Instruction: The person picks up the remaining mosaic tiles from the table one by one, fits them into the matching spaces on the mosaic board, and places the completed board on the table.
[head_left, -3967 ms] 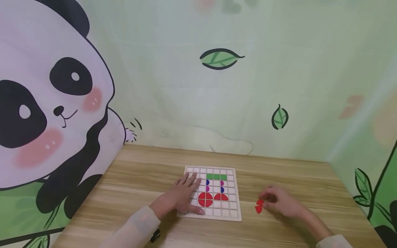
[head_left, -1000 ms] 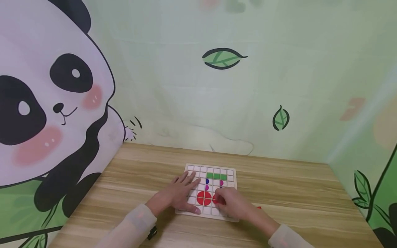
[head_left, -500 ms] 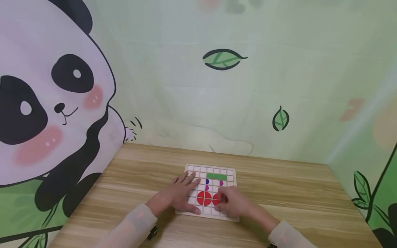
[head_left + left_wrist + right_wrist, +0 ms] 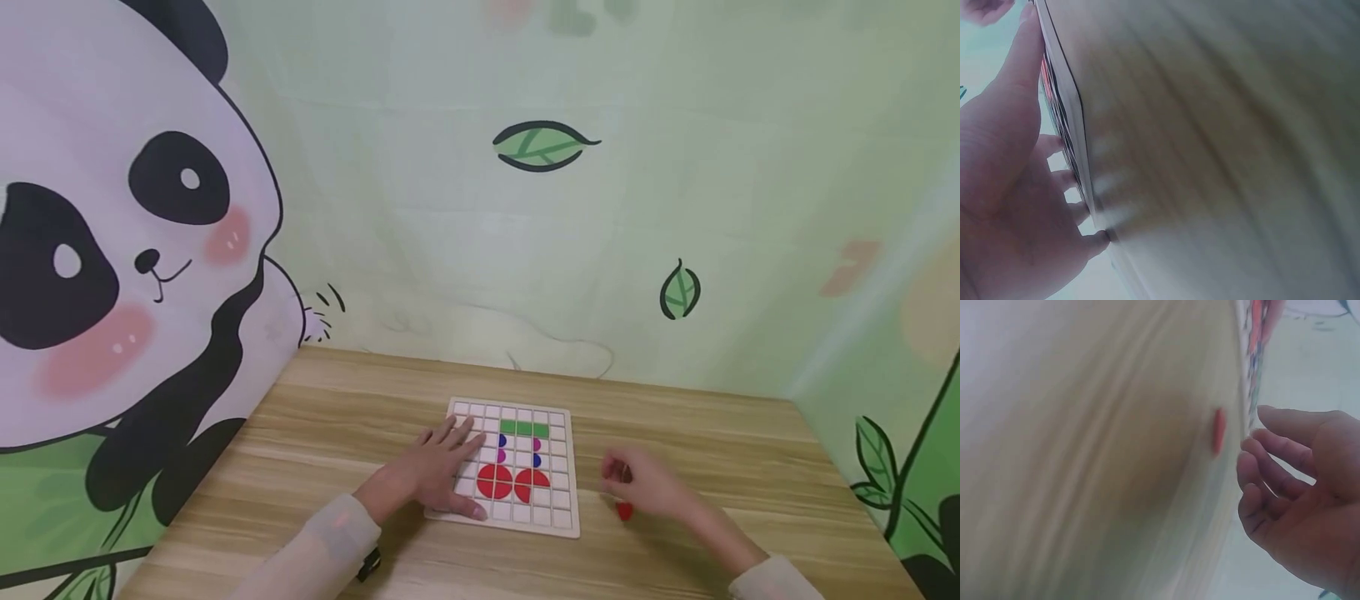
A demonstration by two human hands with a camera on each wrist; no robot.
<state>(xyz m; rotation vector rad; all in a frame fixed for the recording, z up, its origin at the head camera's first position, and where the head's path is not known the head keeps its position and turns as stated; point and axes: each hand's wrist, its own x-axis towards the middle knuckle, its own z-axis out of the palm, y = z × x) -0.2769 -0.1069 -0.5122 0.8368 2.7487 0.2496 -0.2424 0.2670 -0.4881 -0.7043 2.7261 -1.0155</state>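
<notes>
A white grid board (image 4: 562, 500) lies flat on the wooden table. My left hand (image 4: 441, 472) rests on its left side with fingers spread straight. The board carries a green strip (image 4: 524, 428), small blue and magenta half-round pieces (image 4: 537, 444), and a full red circle (image 4: 495, 482). Beside that circle is a red three-quarter circle (image 4: 532, 478), its lower right quarter bare. My right hand (image 4: 649, 482) hovers right of the board, fingers loosely bent, holding nothing. Just below it lies a red piece (image 4: 625, 511), partly covered in the head view; the right wrist view shows the red piece (image 4: 1219, 431) apart from the fingers.
The wooden table (image 4: 705, 425) extends around the board and meets a printed cloth wall (image 4: 420, 208) at the back. A dark object (image 4: 369, 565) sits at my left sleeve's cuff.
My right hand has set a red quarter piece at the lower left of the right-hand circle, then moved back right over the remaining loose red piece. My left hand stays on the board.
</notes>
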